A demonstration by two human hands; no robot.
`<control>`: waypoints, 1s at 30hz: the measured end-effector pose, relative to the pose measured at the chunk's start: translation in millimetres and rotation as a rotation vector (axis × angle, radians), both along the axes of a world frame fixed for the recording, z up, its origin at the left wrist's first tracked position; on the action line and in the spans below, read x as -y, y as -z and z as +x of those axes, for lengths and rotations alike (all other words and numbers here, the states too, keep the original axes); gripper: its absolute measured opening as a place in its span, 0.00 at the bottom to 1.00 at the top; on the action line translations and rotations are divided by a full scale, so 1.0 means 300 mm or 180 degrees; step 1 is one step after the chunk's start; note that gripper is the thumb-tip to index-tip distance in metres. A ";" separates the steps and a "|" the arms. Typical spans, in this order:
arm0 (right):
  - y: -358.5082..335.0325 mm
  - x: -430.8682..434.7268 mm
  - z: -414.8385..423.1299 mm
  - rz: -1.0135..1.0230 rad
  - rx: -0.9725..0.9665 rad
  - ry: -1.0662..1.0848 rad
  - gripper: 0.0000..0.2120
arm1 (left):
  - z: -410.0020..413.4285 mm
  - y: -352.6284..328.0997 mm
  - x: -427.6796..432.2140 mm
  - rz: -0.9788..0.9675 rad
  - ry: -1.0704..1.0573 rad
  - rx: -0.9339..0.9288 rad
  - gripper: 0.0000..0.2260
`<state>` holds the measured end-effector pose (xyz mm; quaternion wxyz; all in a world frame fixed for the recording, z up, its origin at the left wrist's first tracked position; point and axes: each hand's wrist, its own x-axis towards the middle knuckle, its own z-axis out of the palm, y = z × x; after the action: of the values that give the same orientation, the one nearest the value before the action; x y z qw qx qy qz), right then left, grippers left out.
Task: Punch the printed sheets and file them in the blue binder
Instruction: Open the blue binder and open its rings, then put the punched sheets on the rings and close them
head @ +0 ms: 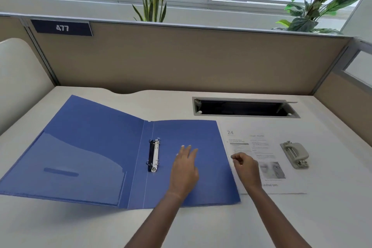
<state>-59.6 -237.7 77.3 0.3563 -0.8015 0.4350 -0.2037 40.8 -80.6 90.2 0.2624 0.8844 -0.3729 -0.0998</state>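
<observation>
Where the blue binder [90,147] lies: open and flat on the white table [181,227], both covers spread, filling the 9 o'clock half of the table top.
Left cover: it carries a clear inner pocket [80,167] along its lower part.
Ring mechanism [154,154]: it runs along the spine fold; whether its rings are open or closed cannot be told.
Left hand [185,169]: it rests palm down on the binder's right cover, at 3 o'clock of the rings and apart from them.
Left grip: spread, fingers straight and pointing to 12 o'clock, holding nothing.
Printed sheets [267,143]: they lie flat on the table at 3 o'clock of the binder, their left edge just beside the right cover's edge.
Right hand [244,164]: it sits over the left part of the sheets.
Right grip: fingers curled in against the thumb; whether they pinch the paper cannot be told.
Hole punch [295,155]: grey, it stands on the table at 3 o'clock of the sheets, close to their right edge, untouched by either hand.
Cable slot [245,107]: its lid is raised, at 12 o'clock of the sheets.
Partition [181,56]: tan, along the table's far edge, with a plate [62,28] reading 477 at its 10 o'clock corner.
</observation>
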 end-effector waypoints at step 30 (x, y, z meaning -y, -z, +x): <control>-0.011 0.402 -0.314 0.1165 -0.1367 0.0781 0.30 | -0.230 0.122 0.242 0.1349 0.1301 0.0506 0.19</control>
<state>-153.8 -358.2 80.6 0.3673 -0.6902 0.6234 0.0105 -28.3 -153.2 53.6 0.0165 0.8311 -0.5333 -0.1566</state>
